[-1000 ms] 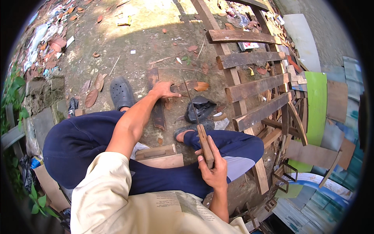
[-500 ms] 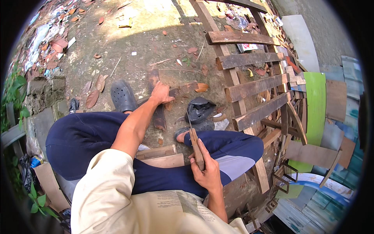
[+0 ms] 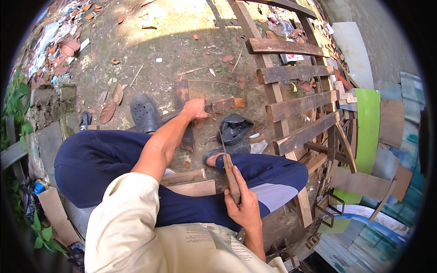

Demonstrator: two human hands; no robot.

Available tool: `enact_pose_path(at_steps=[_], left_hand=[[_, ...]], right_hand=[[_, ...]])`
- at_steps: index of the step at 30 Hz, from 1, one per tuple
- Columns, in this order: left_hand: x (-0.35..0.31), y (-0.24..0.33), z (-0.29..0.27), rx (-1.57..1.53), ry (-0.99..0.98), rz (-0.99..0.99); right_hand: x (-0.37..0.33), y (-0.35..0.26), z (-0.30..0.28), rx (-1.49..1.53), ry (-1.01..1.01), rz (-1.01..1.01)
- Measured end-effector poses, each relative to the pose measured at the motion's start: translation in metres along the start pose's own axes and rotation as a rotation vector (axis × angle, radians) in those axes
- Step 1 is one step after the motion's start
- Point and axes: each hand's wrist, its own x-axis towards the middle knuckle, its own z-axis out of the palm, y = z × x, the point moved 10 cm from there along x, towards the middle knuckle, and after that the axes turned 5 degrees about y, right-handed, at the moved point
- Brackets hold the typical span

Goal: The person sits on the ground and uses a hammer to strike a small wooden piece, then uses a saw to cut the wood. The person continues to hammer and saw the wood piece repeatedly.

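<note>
My left hand (image 3: 195,108) reaches down to the ground between my feet, its fingers closed over a narrow dark wooden strip (image 3: 220,104). That strip lies crosswise over a short brown plank (image 3: 182,92), which rests flat on the ground. Above my right thigh, my right hand (image 3: 244,202) grips the wooden handle (image 3: 231,177) of a bladed tool. Its thin blade (image 3: 222,140) points away from me and shows nearly edge-on, so I cannot tell whether it is a knife or a saw. A brown leaf (image 3: 239,103) touches the strip's right end.
A slatted wooden frame (image 3: 298,113) lies to the right, beside wood scraps and a green panel (image 3: 367,136). A black plastic bag (image 3: 234,128) sits by my right shoe (image 3: 234,149). My left shoe (image 3: 145,113) is near the strip. Pale wood blocks (image 3: 185,177) lie below me; a broken block wall (image 3: 50,107) stands left.
My left hand has shifted slightly to the right, and the strip under it has slid a little toward the leaf. My right hand keeps its hold, almost unmoved. The whole view has shifted slightly.
</note>
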Motion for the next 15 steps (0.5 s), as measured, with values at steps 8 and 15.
enact_pose_path(at_steps=[8,15], left_hand=[[-0.009,0.011,-0.004,0.045,0.034,-0.03],[-0.009,0.019,-0.01,0.06,0.05,-0.009]], right_hand=[[0.043,-0.01,0.01,0.0,-0.054,0.101],[0.112,0.061,0.066,-0.049,-0.083,0.202]])
